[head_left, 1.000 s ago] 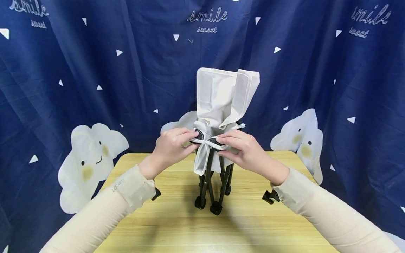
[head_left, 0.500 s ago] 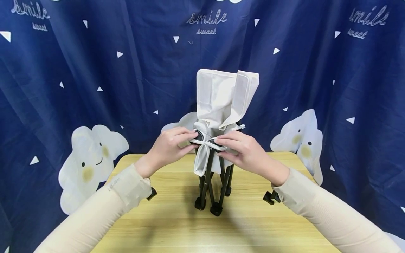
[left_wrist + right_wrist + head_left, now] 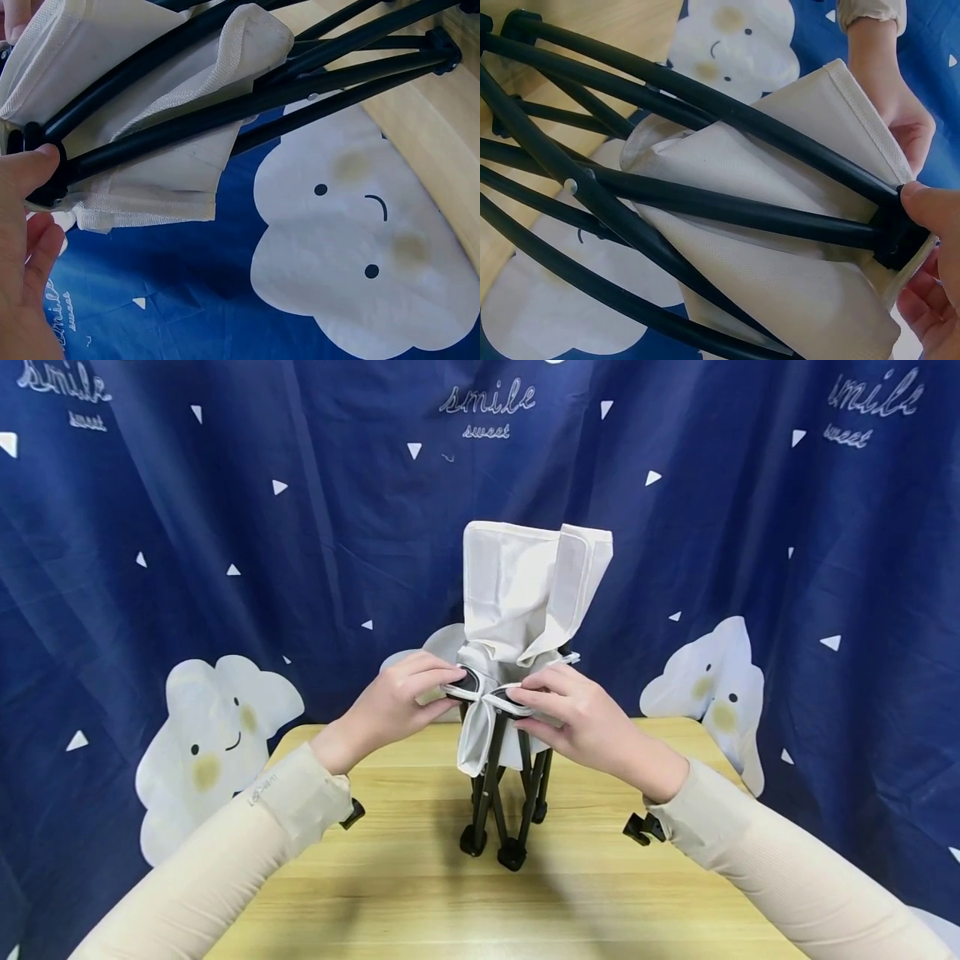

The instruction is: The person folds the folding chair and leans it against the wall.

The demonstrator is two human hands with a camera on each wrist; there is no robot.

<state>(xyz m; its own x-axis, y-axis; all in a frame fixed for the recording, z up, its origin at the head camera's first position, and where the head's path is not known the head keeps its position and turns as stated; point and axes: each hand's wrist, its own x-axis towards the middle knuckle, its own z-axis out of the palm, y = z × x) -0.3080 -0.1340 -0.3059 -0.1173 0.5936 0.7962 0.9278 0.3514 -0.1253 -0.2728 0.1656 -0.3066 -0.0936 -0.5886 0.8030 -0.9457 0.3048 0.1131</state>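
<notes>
A folded camp chair (image 3: 513, 589) with white fabric and black tube legs (image 3: 491, 785) stands upright in the middle of the table, its backrest up. At the left front seat corner (image 3: 465, 683), my left hand (image 3: 393, 693) pinches the black corner piece between thumb and fingers. My right hand (image 3: 577, 710) grips the right front corner (image 3: 510, 697) likewise. In the left wrist view, the left thumb (image 3: 41, 161) presses on the black joint where the tubes meet. The right thumb (image 3: 930, 206) lies against the other joint in the right wrist view, and slack seat fabric (image 3: 780, 277) hangs between the tubes.
The chair's feet (image 3: 512, 853) rest on a light wooden table (image 3: 390, 893) with rounded far corners. Behind it hangs a dark blue curtain (image 3: 360, 527) printed with clouds and triangles. Black mounts (image 3: 643, 829) sit at the wrists.
My left hand has moved a little to the left with its seat corner, so the two front corners are slightly farther apart. The right hand and the chair's legs stay nearly where they were.
</notes>
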